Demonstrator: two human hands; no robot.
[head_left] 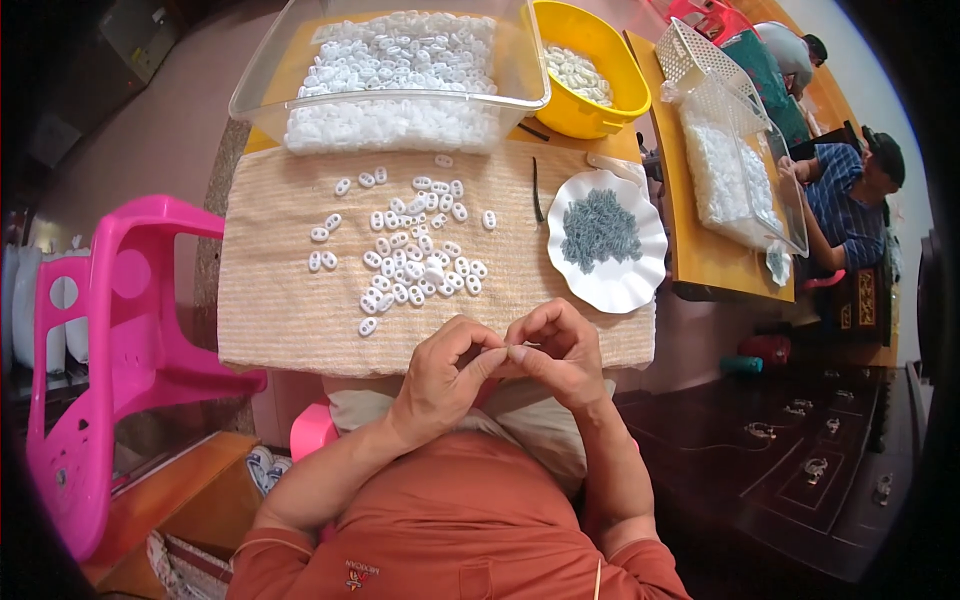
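My 2 hands meet just in front of my belly, at the near edge of the woven mat [280, 330]. My left hand [440, 375] and my right hand [560, 355] pinch together on something tiny. I cannot tell what it is. The pile of small white oval pieces [415, 270] lies straight ahead, nearer my left hand. The white plate [640, 290] of grey bits sits farther off on my right.

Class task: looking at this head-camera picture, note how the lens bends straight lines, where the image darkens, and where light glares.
Head view: the woven mat edges bow outward, a fisheye effect; the corners fall to black at the rim; the clear plastic tub catches soft glare; light is even on both hands, left hand and right hand, with faint shadows.
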